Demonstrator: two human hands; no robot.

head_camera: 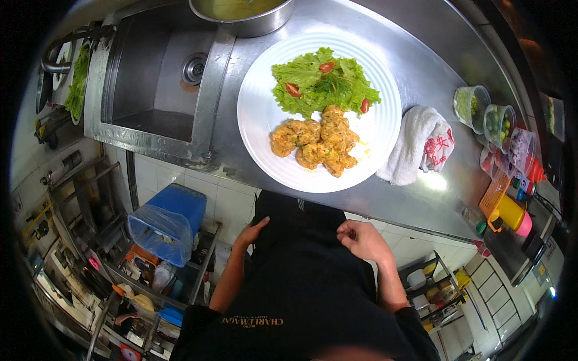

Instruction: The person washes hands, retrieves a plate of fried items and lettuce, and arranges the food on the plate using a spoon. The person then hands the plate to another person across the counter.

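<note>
My left hand (pixel 253 232) hangs beside the black apron (pixel 298 261), below the counter's front edge. Its thumb points towards the apron, and the other fingers are mostly hidden. On the other side of the apron, my right hand (pixel 361 238) has its fingers curled in, and nothing shows in them. Both hands are apart from the large white plate (pixel 257 140) on the counter. Browned, sauce-coated pieces of food (pixel 323 144) lie on the plate's near half. Behind them is a bed of green lettuce (pixel 298 74) with cut red tomatoes (pixel 326 67) and fine green herbs.
Right of the plate lies a folded white towel (pixel 406 144) bearing red writing. Clear plastic tubs (pixel 499 124) stand farther right, near an orange basket (pixel 496 196). Left are a metal sink (pixel 153 72) and a steel pot (pixel 253 27) of yellowish liquid. Below sits a blue bin (pixel 180 207).
</note>
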